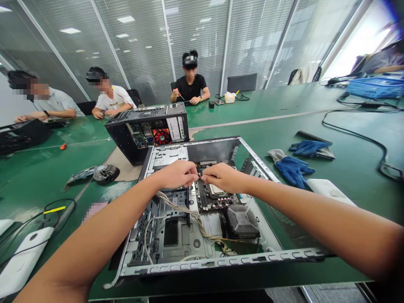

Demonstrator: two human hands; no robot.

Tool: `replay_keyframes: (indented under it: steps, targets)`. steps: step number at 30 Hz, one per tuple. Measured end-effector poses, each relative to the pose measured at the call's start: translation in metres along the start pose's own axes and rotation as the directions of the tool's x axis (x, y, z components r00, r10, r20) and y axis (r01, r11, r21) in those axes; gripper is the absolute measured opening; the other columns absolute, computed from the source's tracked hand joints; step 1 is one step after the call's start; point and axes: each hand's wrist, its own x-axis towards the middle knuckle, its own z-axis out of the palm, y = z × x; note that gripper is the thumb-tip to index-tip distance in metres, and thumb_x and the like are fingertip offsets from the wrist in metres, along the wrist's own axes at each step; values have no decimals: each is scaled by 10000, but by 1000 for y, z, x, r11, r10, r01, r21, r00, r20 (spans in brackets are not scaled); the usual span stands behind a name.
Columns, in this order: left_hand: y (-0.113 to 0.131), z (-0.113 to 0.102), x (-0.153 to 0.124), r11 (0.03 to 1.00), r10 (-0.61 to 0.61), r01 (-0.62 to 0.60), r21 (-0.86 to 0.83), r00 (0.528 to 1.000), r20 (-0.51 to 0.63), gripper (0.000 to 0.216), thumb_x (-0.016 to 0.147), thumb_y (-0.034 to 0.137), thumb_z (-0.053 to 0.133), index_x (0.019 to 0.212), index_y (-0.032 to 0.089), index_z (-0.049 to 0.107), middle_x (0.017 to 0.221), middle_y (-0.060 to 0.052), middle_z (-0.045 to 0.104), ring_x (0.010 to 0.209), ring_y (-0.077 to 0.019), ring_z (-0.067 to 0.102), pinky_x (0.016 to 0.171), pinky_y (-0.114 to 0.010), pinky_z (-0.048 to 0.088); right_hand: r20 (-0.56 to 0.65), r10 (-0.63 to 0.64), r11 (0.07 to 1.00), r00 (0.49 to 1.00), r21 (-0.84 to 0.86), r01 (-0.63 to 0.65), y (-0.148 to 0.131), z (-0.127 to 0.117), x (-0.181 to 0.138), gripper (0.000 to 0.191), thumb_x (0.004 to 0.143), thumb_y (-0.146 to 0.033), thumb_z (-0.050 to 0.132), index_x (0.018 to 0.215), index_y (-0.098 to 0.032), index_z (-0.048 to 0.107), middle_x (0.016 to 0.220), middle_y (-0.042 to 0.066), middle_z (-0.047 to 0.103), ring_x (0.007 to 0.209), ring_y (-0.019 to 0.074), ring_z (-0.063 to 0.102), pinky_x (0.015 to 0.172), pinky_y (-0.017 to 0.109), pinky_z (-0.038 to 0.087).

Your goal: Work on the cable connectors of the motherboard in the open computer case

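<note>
An opened computer case (246, 259) lies on its side in front of me. My left hand (180, 173) and my right hand (222, 176) almost meet over the left edge of the motherboard (208, 205) inside it. Both have their fingers pinched together; a small dark and reddish bit shows between the fingertips, too little to name. Below my right hand is the square metal-topped processor (216, 190). A finned heatsink (242, 219) rests near the front of the case, and a bundle of beige cables (199, 222) crosses the metal floor.
Behind the case stands another computer tower (124, 141) with a red fan. Blue-grey gloves (292, 168) lie right, a round cooler (106, 173) left. A white power strip (27, 263) is at lower left. People sit around the green table (227, 122); a blue basket (375, 87) stands far right.
</note>
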Motion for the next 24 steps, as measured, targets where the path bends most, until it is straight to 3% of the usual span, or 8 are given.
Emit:
replay_keyframes:
  steps: [4,15,24]
  targets:
    - [1,0,0,1000,-23,23,-8,1000,13,135,842,289,472,785,175,518,667,-6,632,609,-135,597,594,-252,431,-7,-3,1000,1000,7,3,1,0,0,292,885,-262,430,606,-180,460,564,-32,418,560,104,341,577,261,252]
    - [5,-6,-2,957,152,-170,237,984,90,167,852,260,413,744,184,515,709,0,556,667,-128,471,629,-251,337,11,7,999,1000,40,-7,-2,0,-1,282,879,-262,427,619,-175,488,577,-25,431,584,109,375,592,262,278]
    - [9,-6,-3,954,103,-124,272,990,93,210,867,306,397,764,183,533,684,-1,567,665,-140,477,627,-260,335,27,17,999,999,41,-18,-2,1,-1,282,878,-267,421,617,-180,479,566,-30,421,574,110,361,598,264,281]
